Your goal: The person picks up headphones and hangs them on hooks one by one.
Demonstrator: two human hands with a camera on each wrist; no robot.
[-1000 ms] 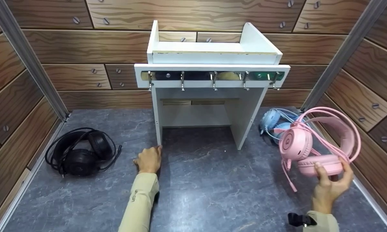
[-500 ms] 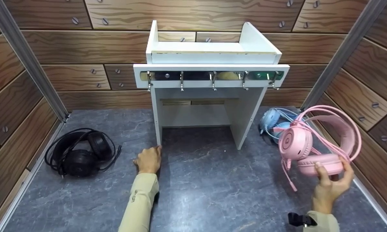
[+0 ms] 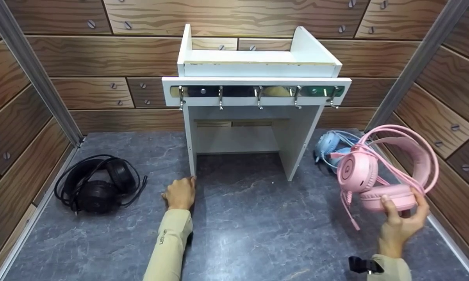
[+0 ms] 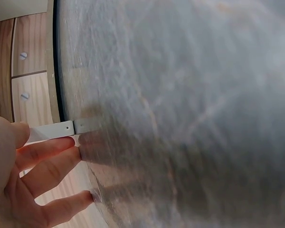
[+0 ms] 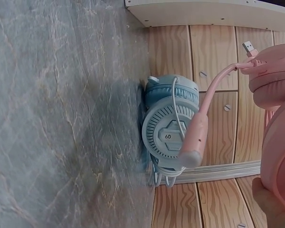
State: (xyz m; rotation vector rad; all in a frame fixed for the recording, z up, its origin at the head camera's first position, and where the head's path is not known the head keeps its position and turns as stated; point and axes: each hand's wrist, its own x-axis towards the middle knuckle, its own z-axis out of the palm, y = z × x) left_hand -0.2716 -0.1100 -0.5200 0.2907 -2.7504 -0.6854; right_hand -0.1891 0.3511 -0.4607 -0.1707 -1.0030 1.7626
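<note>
A white rack [image 3: 257, 71] with a row of metal hooks stands at the middle back. The left hand [image 3: 180, 194] is at the foot of its left side panel; in the left wrist view the thumb and fingers of that hand [image 4: 42, 175] pinch the panel's end [image 4: 52, 131]. On the right, the right hand [image 3: 402, 224] holds a pink headset [image 3: 358, 171] above the surface by its lower ear cup, thumb in front. The right wrist view shows the pink microphone [image 5: 195, 137] in front of a blue headset [image 5: 164, 128].
A black headset [image 3: 97, 197] with its cable lies at the left. The blue headset [image 3: 327, 145] lies right of the rack, partly behind the pink one. Wood-patterned walls [image 3: 101, 56] with metal edge strips enclose the dark marbled surface [image 3: 234, 230].
The pink headset has risen slightly in the right hand and tilted a little. The left hand and the rack have stayed in place.
</note>
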